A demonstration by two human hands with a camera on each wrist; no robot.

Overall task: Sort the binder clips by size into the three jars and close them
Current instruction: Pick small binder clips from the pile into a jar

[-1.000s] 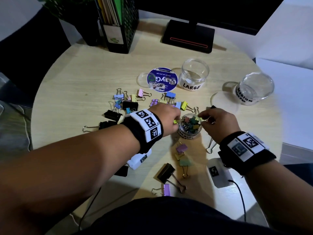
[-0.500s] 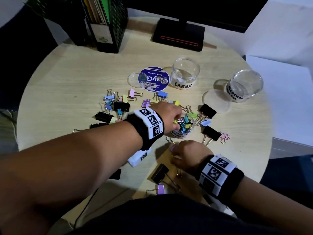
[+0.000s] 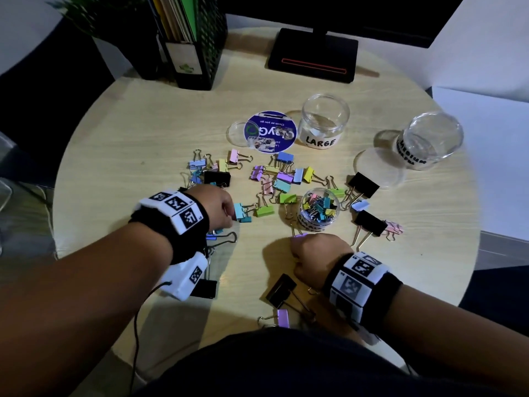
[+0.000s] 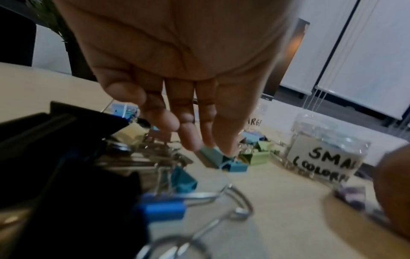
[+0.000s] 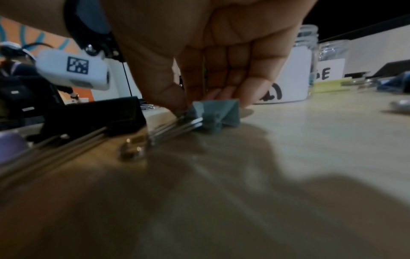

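Note:
The small jar [image 3: 319, 222], labelled SMALL [image 4: 321, 157], stands open mid-table, filled with little coloured clips. The LARGE jar [image 3: 325, 124] and the MEDIUM jar [image 3: 429, 144] are open and hold no clips. Coloured and black binder clips lie scattered around them. My left hand [image 3: 230, 219] reaches down left of the small jar, and its straight fingers [image 4: 193, 143] touch a teal clip [image 3: 242, 213]. My right hand [image 3: 300, 247] is low in front of the small jar, where thumb and curled fingers [image 5: 248, 94] pinch a grey-green clip [image 5: 215, 115] lying on the table.
Three lids lie loose: a clear one [image 3: 380, 167] by the medium jar, a clear one [image 3: 236, 133], and a blue-stickered one [image 3: 270, 131]. Big black clips [image 3: 370, 223] [image 3: 280, 290] flank my right hand. A monitor stand [image 3: 313, 55] and a mesh file holder [image 3: 197, 44] are at the back.
Both hands left the small jar's mouth. The right dropped toward me onto clips in front of the jar. The left swung left to the teal clip.

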